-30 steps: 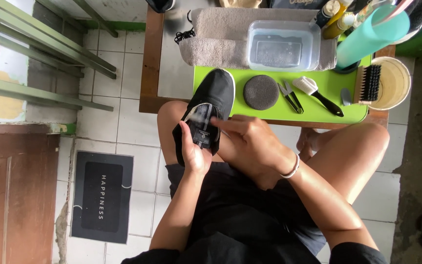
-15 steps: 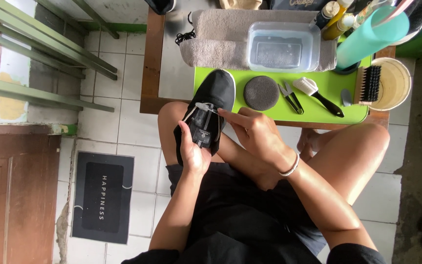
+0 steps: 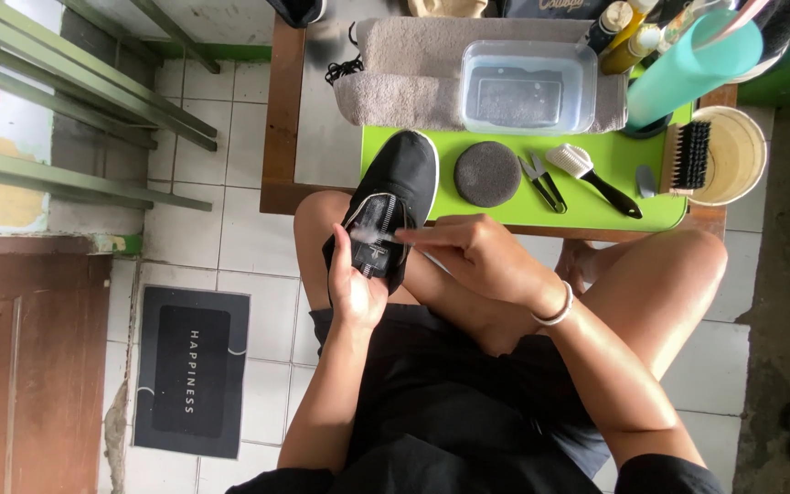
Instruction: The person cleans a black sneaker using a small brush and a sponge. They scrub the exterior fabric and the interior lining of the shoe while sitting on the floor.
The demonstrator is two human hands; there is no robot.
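Hands [image 3: 413, 265] curled around black shoe [image 3: 393, 201]

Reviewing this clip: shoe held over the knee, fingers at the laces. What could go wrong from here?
1. The black shoe is steadied only by the left hand at its heel, toe resting on the green mat's edge; a hard tug by the right hand on the laces could tip it off the knee.
2. The water tub sits just beyond the toe; a forward push might jolt it and spill.
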